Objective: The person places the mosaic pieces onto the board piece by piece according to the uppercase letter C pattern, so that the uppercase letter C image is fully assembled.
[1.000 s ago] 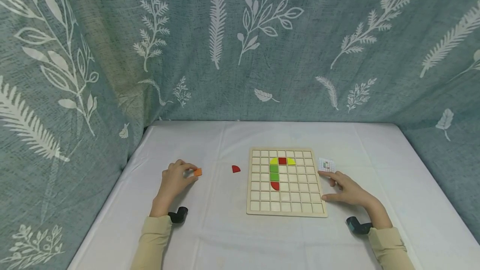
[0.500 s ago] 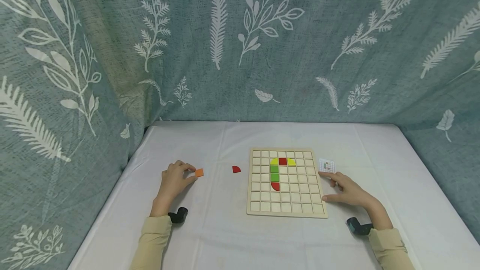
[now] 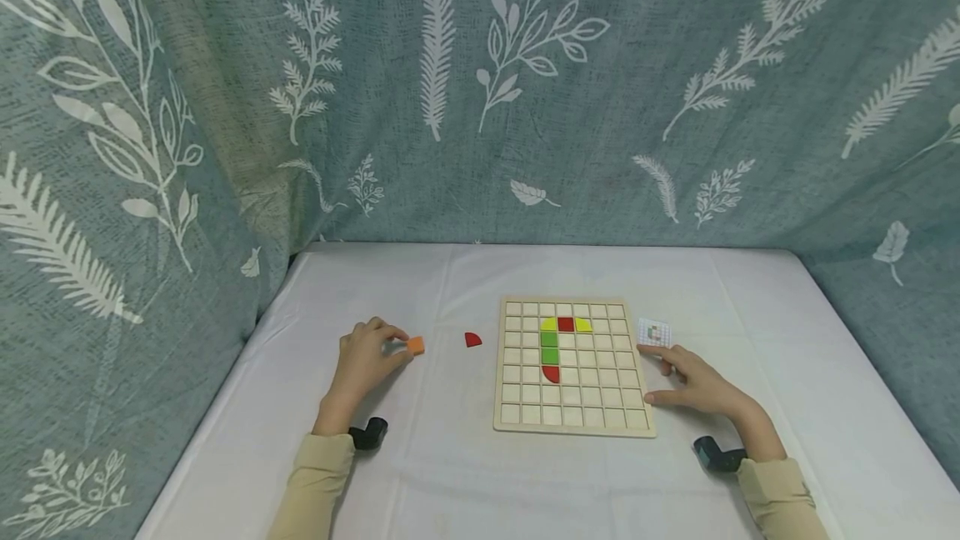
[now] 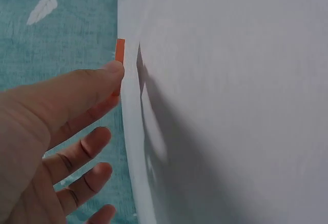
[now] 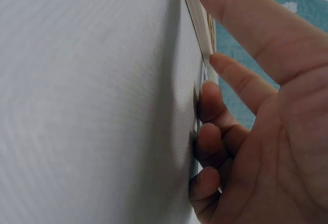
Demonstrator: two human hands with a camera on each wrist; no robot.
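My left hand (image 3: 366, 365) pinches a small orange square tile (image 3: 416, 346) between thumb and index finger, left of the board. In the left wrist view the orange tile (image 4: 120, 49) shows edge-on above the cloth, the other fingers spread apart. A wooden grid board (image 3: 573, 432) lies in the middle, with red, green and yellow tiles in a hook shape. At its right edge rests my right hand (image 3: 697, 382), thumb and index fingertip touching the rim. The right wrist view shows the board's side (image 5: 197, 19) against the thumb; the remaining fingers are bent near the cloth.
A red quarter-circle tile (image 3: 472, 340) lies between the left hand and the board. Beyond the right fingertips is a small printed card (image 3: 655, 332) with a grid pattern. White cloth (image 3: 450, 473) covers the table, and a patterned curtain (image 3: 480, 90) hangs behind it.
My left hand has moved to the right with the orange tile, closer to the red quarter-circle tile. The right hand and the board stay in place.
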